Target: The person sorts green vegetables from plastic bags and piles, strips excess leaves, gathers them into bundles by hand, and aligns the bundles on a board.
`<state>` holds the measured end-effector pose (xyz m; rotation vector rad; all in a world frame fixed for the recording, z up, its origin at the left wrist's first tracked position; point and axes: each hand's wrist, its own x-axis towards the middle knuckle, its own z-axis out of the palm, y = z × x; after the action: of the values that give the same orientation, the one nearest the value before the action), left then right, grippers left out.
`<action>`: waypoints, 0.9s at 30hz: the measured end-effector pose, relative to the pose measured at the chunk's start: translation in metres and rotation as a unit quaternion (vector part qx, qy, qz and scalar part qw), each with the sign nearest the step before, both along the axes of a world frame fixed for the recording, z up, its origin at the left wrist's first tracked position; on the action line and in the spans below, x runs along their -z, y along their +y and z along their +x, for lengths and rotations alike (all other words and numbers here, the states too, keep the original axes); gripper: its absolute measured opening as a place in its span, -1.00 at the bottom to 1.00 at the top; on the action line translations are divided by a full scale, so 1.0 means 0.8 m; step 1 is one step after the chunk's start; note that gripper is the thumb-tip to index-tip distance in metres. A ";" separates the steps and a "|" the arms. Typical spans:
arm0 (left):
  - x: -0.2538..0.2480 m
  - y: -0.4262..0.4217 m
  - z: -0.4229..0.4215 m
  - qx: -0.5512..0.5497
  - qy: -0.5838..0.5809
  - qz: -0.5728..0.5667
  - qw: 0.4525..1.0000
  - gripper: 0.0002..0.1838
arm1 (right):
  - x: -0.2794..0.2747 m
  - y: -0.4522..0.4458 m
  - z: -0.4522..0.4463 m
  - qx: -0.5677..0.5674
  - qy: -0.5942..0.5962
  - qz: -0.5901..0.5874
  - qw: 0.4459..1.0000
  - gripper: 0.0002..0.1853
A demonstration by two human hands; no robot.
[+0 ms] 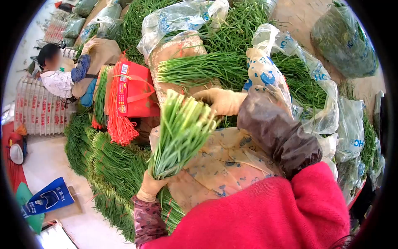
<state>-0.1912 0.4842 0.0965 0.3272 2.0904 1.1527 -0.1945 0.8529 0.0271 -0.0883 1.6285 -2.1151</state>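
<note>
Where the red box with printed labels (pixel 143 97) marks the middle left of the view, the bunch of long green stalks with pale ends (pixel 180 135) is just to its lower right, held aslant with the pale ends up and the leafy part down. Below the box and to the right, the left hand (pixel 151 186), in a cream glove and a spotted maroon sleeve, has its grip closed around the leafy part. Farther right of the box, the right hand (pixel 219 101), in a cream glove and a dark brown sleeve, is bent beside the pale ends; whether its grip pinches any stalk, I cannot tell.

Directly right of the box, more loose green stalks (pixel 199 69) lie across a worn tan board (pixel 178 46). Thin red strings (pixel 120 128) hang at the box's left side and below it. Beneath the box, dense green bundles (pixel 118 155) lie in rows on the floor. To its lower right, a clear plastic sheet with blue prints (pixel 224 162) spreads under the bunch. Well to the right are clear plastic bags (pixel 327 120) around more greens, and left of the box is another person (pixel 58 79) in a light patterned top with blue sleeves.
</note>
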 end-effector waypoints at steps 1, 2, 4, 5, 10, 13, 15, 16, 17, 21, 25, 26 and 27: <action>0.012 -0.005 0.002 -0.061 -0.098 0.024 0.993 -0.45 | -0.001 -0.012 0.006 0.071 -0.007 -0.043 0.996 -0.35; 0.014 -0.002 0.004 -0.123 -0.194 0.048 0.972 -0.50 | -0.002 -0.022 0.011 0.140 -0.014 -0.087 0.986 -0.47; 0.025 0.005 0.011 -0.164 -0.257 0.108 0.946 -0.52 | 0.003 -0.022 0.025 0.107 -0.009 0.037 0.994 -0.61; 0.031 0.006 0.016 -0.171 -0.255 0.106 0.946 -0.53 | 0.016 -0.025 0.030 0.079 -0.014 0.010 0.997 -0.70; 0.047 0.000 0.022 -0.138 -0.270 0.092 0.948 -0.53 | 0.023 0.002 0.020 0.189 0.030 0.147 0.971 -0.72; 0.044 0.003 0.015 -0.109 -0.282 0.082 0.950 -0.48 | 0.006 0.021 -0.005 0.198 0.043 0.055 0.978 -0.47; 0.042 0.006 0.015 -0.109 -0.288 0.069 0.949 -0.52 | -0.031 0.027 -0.015 0.056 0.070 0.096 0.991 -0.15; 0.043 0.010 0.014 -0.112 -0.295 0.061 0.947 -0.55 | -0.039 0.021 -0.021 0.006 0.123 0.242 0.962 -0.02; 0.045 0.012 0.012 -0.101 -0.295 0.055 0.949 -0.54 | -0.057 0.008 -0.019 -0.022 0.110 0.298 0.948 -0.03; 0.045 0.012 0.007 -0.054 -0.291 0.038 0.954 -0.53 | -0.032 -0.027 -0.035 0.027 0.071 0.180 0.981 -0.03; 0.047 0.010 -0.002 -0.063 -0.364 0.096 0.924 -0.36 | -0.017 -0.039 -0.039 0.179 0.024 -0.186 0.966 -0.22; 0.050 0.007 -0.004 -0.065 -0.363 0.094 0.925 -0.36 | -0.018 -0.032 -0.035 0.196 -0.019 -0.122 0.973 -0.38; 0.057 0.003 -0.005 -0.051 -0.358 0.090 0.928 -0.34 | -0.021 -0.025 -0.036 0.222 -0.026 -0.016 0.975 -0.48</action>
<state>-0.1949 0.4869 0.0510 -0.1198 1.3739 1.2841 -0.2232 0.8331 0.0438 0.3499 1.7045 -2.4429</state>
